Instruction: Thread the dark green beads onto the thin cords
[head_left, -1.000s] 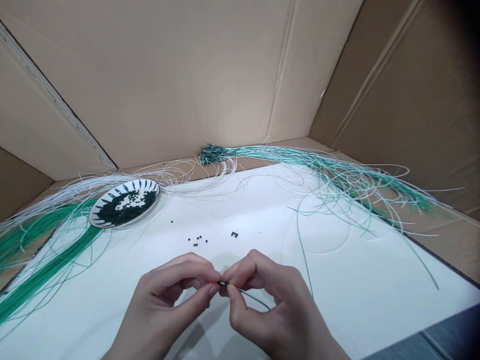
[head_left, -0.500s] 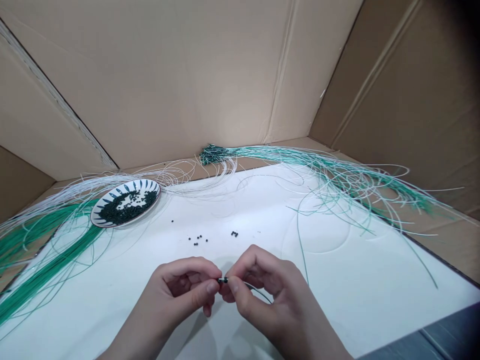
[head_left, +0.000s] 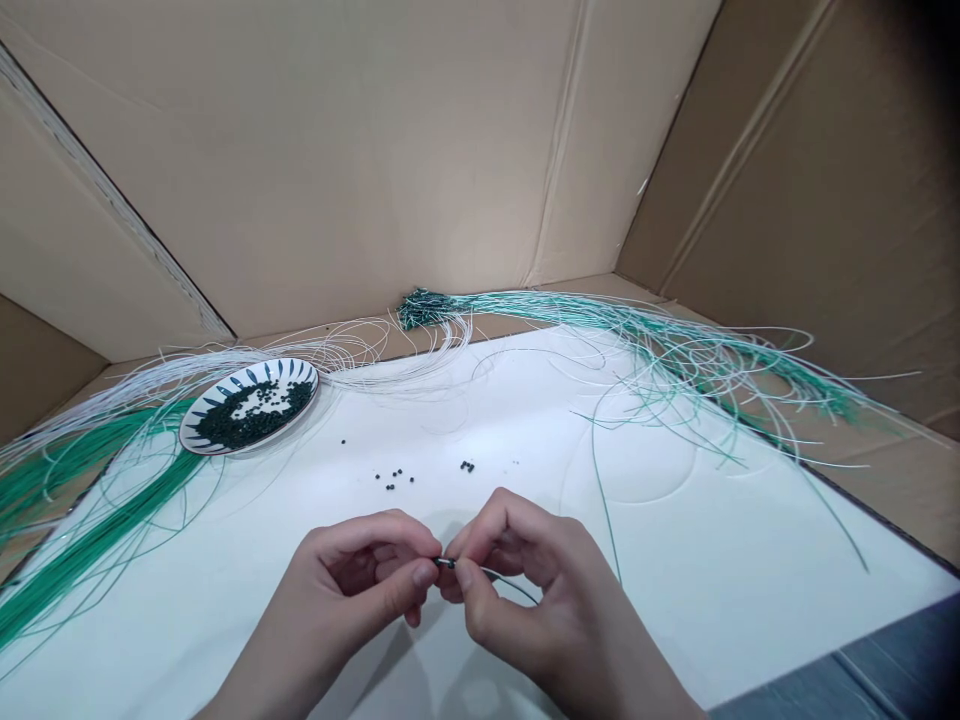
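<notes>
Small dark beads (head_left: 445,563) show in the gap between the fingertips of both hands, with a pale bit among them. On their left side, my left hand (head_left: 371,570) pinches them between thumb and forefinger. Facing it, my right hand (head_left: 517,575) closes its thumb and forefinger on the other end. From the right fingers a thin dark cord (head_left: 514,585) curves away toward the palm. How the cord runs through the beads is hidden by the fingertips. Several loose beads (head_left: 391,487) lie just beyond the hands on the white board (head_left: 675,600).
At the left, a striped plate (head_left: 187,432) holds many dark beads. Green cords (head_left: 97,550) and white cords (head_left: 150,378) lie beside it. A bundle of beaded green and white cords (head_left: 570,308) stretches along the back right. Cardboard walls (head_left: 390,150) enclose the board.
Both hands keep nearly the same pinch on the beads. The gap between the fingertips looks almost unchanged, and the whole view has shifted very slightly.
</notes>
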